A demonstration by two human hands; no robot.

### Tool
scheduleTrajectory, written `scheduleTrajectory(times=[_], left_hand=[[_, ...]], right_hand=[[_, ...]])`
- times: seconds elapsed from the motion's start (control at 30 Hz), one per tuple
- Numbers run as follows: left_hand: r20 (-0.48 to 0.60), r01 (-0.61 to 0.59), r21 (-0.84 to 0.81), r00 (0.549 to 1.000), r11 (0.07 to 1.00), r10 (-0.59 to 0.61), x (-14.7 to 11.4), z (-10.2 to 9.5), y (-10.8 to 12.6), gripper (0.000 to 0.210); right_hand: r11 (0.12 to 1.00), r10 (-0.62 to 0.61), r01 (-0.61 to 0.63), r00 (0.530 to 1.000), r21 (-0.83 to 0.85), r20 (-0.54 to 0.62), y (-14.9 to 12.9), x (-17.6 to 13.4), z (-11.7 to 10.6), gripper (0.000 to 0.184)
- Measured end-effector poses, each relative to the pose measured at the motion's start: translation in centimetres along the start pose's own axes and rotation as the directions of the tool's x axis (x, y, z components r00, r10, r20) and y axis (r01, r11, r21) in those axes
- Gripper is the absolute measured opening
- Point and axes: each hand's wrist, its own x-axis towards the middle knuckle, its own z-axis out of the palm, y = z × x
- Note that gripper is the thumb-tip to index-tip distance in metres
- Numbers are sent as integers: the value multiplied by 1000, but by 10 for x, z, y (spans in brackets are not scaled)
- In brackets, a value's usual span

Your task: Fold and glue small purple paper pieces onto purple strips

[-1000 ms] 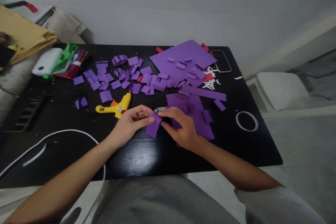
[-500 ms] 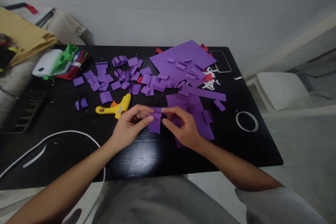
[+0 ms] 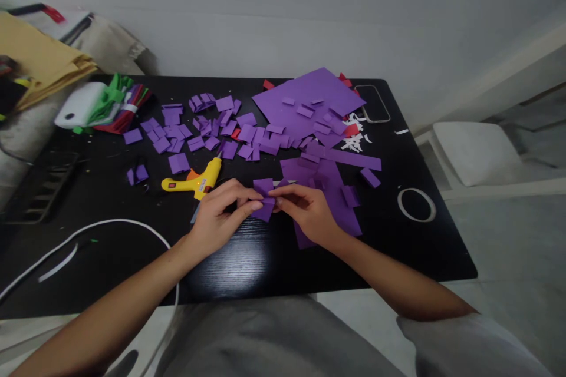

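Over the black table point(image 3: 398, 241), a small purple paper point(image 3: 264, 212) is pinched at its crease by the left hand point(image 3: 223, 212) and right hand point(image 3: 309, 215), its far panel now more exposed, so folding seems in progress.

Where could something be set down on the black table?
Bare: between left hand, right hand and the front table edge; also the near right corner, before the pale ring. Crowded: centre and back, with purple pieces, purple sheets, yellow glue gun.
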Motion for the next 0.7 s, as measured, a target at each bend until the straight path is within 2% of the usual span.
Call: scheduleTrajectory(times=[0.2, 0.37, 0.57, 0.7], left_hand=[[51, -29, 45, 998, 999, 26, -3, 0, 0, 14], [82, -79, 61, 994, 995, 74, -4, 1, -1, 20], [0, -17, 40, 1000, 999, 17, -2, 3, 0, 11], [-37, 19, 30, 999, 999, -18, -1, 4, 1, 7]], right_hand=[[1000, 8, -8, 1000, -4, -12, -4, 1, -1, 18], [997, -49, 48, 999, -57, -15, -5, 0, -1, 12], [970, -211, 213, 977, -121, 24, -2, -6, 1, 20], [963, -246, 247, 969, -104, 19, 0, -7, 4, 25]])
